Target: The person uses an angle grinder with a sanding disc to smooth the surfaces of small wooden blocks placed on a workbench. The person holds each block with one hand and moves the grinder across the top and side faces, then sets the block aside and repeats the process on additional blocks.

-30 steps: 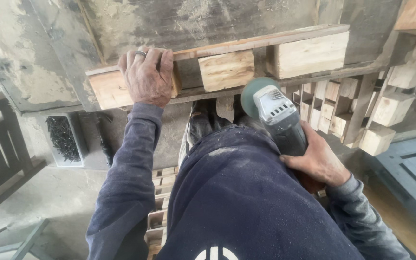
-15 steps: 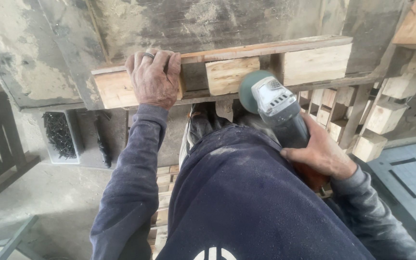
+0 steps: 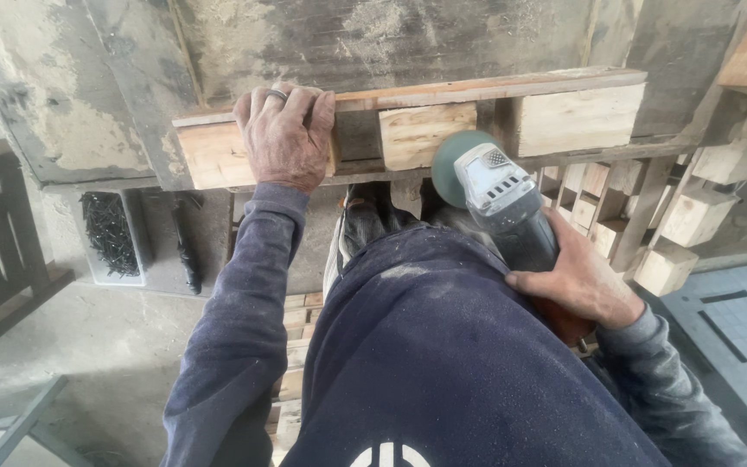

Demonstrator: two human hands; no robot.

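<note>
Left hand (image 3: 285,138) clamps the pallet (image 3: 443,117) edge while right hand (image 3: 583,284) grips the grinder (image 3: 499,203); judged best practice: hold pallet steady, disc square to the block (image 3: 425,134).

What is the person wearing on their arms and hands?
Both arms are covered by long dark navy sleeves, dusty and faded in patches, with ribbed cuffs at the wrists. Both hands are bare, with no gloves. The left hand has a dark ring on one finger. The right hand shows no ring.

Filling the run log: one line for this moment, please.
left hand: grips pallet edge | right hand: holds angle grinder near middle block
</note>
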